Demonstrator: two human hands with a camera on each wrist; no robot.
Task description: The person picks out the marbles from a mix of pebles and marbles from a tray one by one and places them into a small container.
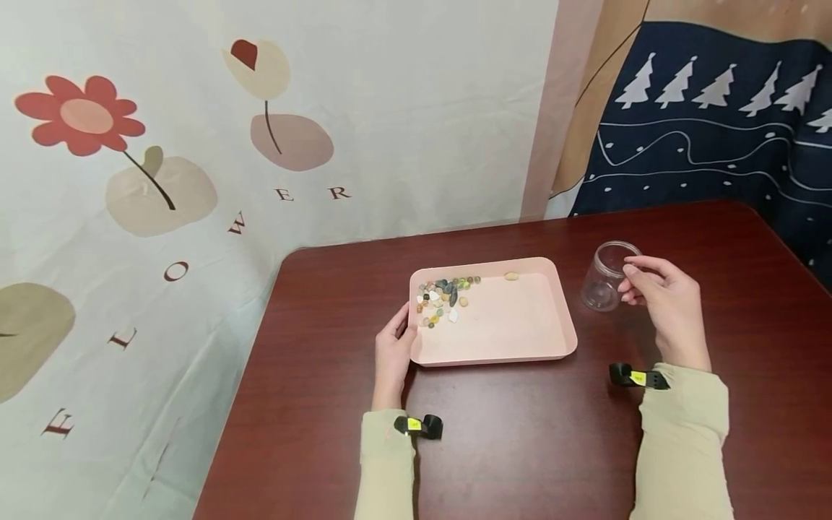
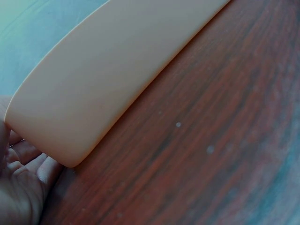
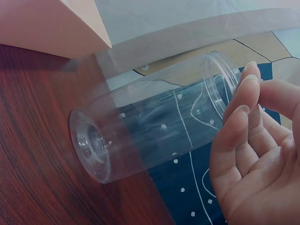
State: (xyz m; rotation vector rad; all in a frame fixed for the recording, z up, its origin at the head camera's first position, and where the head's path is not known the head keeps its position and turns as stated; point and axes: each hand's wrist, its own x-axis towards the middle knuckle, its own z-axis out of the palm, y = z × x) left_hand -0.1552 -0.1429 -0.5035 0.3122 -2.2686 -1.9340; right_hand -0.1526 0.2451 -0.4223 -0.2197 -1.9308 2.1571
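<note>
My left hand [image 1: 393,350] grips the left end of a shallow pink tray [image 1: 513,325]. In the left wrist view its fingers [image 2: 28,154] curl beneath the tray's corner. Small pebbles and beads [image 1: 442,296] cluster along the tray's left side, and one pale stone [image 1: 511,276] lies apart by the back wall. A clear jar [image 1: 596,289], open at the top, stands right of the tray with nothing visible inside. At its rim my right hand [image 1: 672,310] pinches with thumb and fingertips. The right wrist view shows these fingertips [image 3: 246,91] overlapping the rim.
Everything stands on a dark red-brown table [image 1: 520,433]. Behind it hangs a pale flower-print cloth [image 1: 416,130], with a navy tree-print cloth [image 1: 702,152] at the back right.
</note>
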